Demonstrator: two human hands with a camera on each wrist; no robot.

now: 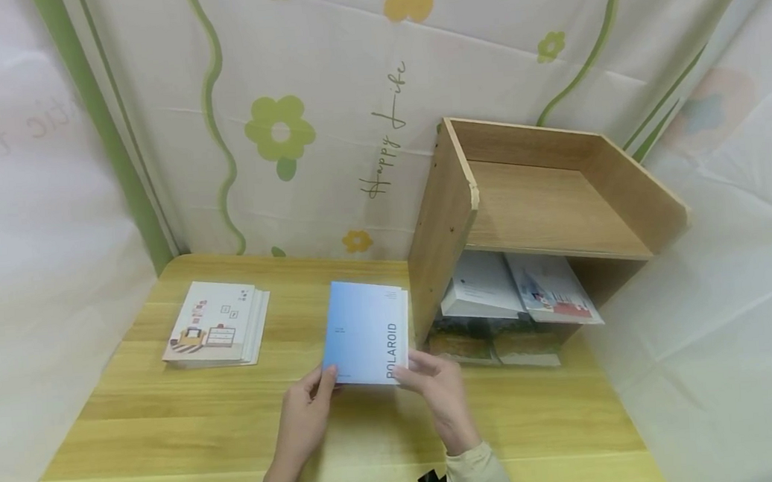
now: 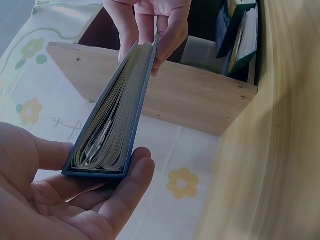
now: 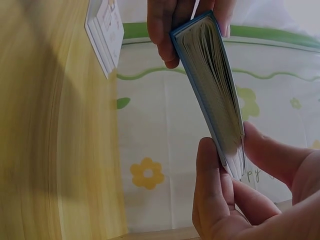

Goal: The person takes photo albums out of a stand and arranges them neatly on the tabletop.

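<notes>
A blue and white book [image 1: 365, 332] with "POLAROID" on its cover is held above the table by both hands. The left hand [image 1: 304, 418] grips its lower left corner, thumb on the cover. At the lower right corner the right hand [image 1: 440, 390] pinches it, fingers underneath. In the left wrist view the book's page edges [image 2: 112, 120] show between its covers, with the left hand [image 2: 85, 190] at the near end and the right hand [image 2: 155, 25] at the far end. The right wrist view shows the same book [image 3: 212, 85] from its edge.
A stack of white booklets [image 1: 213, 324] lies on the table's [image 1: 137, 437] left side. On the right stands a wooden shelf unit [image 1: 544, 200]; its lower compartment holds white books [image 1: 483, 286], with dark-covered ones [image 1: 463, 338] beneath. A printed curtain [image 1: 320, 66] hangs behind.
</notes>
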